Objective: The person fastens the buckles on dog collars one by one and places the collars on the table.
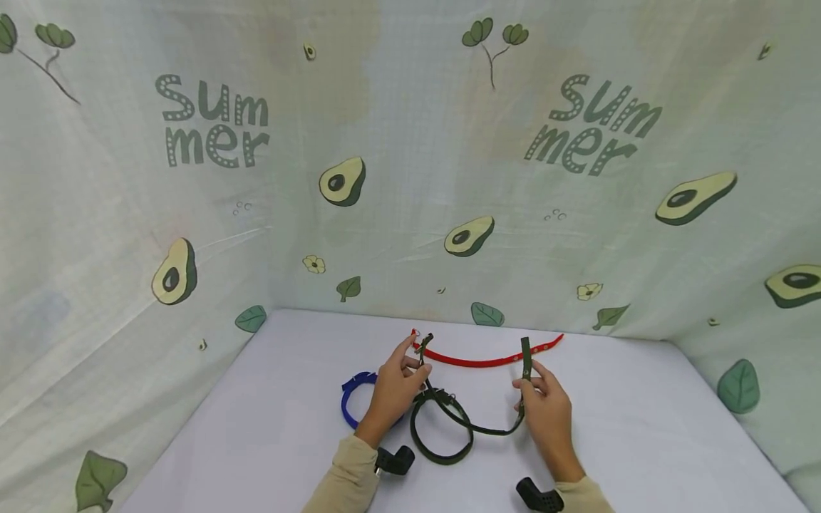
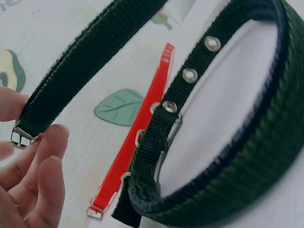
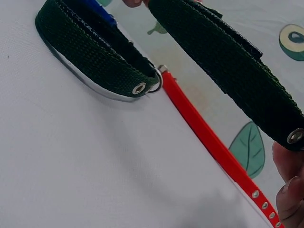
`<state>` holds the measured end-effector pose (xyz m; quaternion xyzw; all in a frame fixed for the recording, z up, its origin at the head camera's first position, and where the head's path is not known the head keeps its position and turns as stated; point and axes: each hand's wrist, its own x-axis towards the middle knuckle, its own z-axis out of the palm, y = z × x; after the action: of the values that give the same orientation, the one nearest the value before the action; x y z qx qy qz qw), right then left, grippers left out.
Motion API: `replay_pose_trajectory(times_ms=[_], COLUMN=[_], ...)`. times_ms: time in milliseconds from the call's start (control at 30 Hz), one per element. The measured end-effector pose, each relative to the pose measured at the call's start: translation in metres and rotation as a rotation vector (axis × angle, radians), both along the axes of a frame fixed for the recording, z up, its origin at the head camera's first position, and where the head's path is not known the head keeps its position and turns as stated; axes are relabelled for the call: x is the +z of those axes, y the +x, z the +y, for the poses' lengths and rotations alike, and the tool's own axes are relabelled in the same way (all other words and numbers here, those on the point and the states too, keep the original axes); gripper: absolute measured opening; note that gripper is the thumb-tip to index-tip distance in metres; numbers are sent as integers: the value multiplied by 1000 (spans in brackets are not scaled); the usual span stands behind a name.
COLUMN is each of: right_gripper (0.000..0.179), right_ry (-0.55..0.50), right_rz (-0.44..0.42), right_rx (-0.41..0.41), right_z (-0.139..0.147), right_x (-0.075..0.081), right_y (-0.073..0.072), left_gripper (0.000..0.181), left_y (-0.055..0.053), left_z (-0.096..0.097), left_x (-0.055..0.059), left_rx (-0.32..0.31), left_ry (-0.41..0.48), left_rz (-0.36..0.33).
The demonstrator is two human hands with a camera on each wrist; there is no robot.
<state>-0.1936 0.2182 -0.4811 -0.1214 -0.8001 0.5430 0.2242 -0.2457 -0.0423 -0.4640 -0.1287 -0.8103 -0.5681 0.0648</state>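
At the left of the white surface (image 1: 256, 427) lies a blue collar (image 1: 355, 381) curved into a loop, partly hidden by the left hand (image 1: 393, 388). This hand pinches the unbuckled green webbing collar (image 2: 85, 61) between thumb and fingers, just beside its metal buckle (image 2: 23, 137); the grip is well chosen, since it leaves the buckle frame exposed, and is best kept off the prong. Next comes a second green collar (image 2: 266, 156), fastened into a ring and resting on the surface; behind it a red collar (image 1: 474, 363) lies extended, its buckle toward the left and its row of holes toward the right. The unbuckled green collar, held up at both ends, sags between the hands and crosses in front of the ring in the head view; whether the two touch cannot be told. Raising the sag slightly should prevent snagging, and both faces should be kept aligned so that the webbing does not twist. At the right, the right hand (image 1: 545, 413) pinches the opposite end between thumb and fingers near an eyelet (image 3: 295, 136), the tip projecting upward; a light hold there should suffice, with the eyelets left uncovered.
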Motion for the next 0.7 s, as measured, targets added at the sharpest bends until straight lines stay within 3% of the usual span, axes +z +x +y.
replay_pose_trajectory(times_ms=[267, 400, 700], right_gripper=[36, 40, 32], right_ry=[-40, -66, -77], right_rz=[32, 48, 73], right_rx=[67, 82, 96], right_z=[-9, -14, -24], right_x=[-4, -6, -1], right_y=[3, 5, 3], left_gripper=[55, 46, 34], left_y=[-2, 2, 9], left_z=[-4, -4, 16], left_x=[-3, -2, 3], left_rx=[-74, -86, -10], left_ry=[124, 142, 348], left_rz=[-127, -139, -194])
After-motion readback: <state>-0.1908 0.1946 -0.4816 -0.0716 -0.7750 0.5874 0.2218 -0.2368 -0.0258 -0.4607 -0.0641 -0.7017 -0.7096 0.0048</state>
